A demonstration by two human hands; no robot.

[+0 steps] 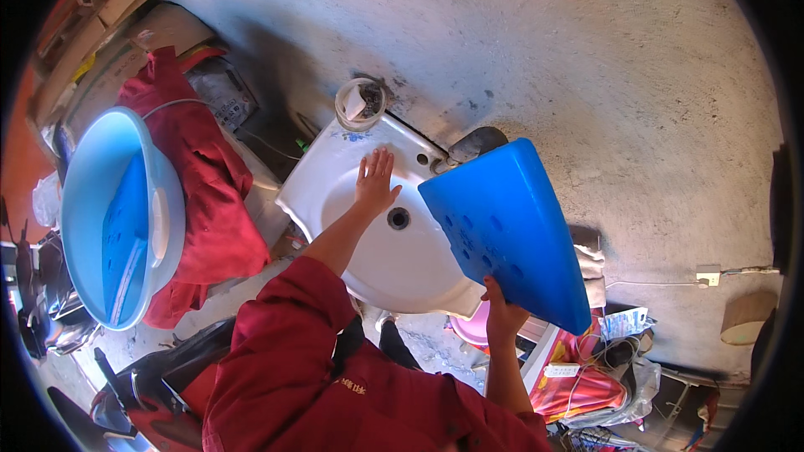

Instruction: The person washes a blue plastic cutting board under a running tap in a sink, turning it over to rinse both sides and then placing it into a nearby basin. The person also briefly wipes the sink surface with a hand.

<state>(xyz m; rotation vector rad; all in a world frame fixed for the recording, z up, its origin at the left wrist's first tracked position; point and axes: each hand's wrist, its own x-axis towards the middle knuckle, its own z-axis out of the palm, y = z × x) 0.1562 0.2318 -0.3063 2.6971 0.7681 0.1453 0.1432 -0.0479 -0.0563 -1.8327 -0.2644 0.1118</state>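
Note:
In front of me stands a white ceramic washbasin (370,276) with a dark drain hole (398,218). My left hand (375,182) is spread flat over the basin's back left part, fingers apart, holding nothing; whether it touches the ceramic I cannot tell. With my right hand (505,317) I grip the lower edge of a blue plastic panel (515,232) that has several round holes. The panel is tilted above the right side of the basin and hides part of its rim and the tap area. A round container (360,104) with a white piece inside sits at the back corner.
A light blue plastic tub (168,220) at left holds another blue piece (125,220). Red cloth (207,220) lies beside it. At right are a power strip (562,370) with cables, a pink basin (471,326) and a wall socket (708,276). A rough wall (597,75) rises behind.

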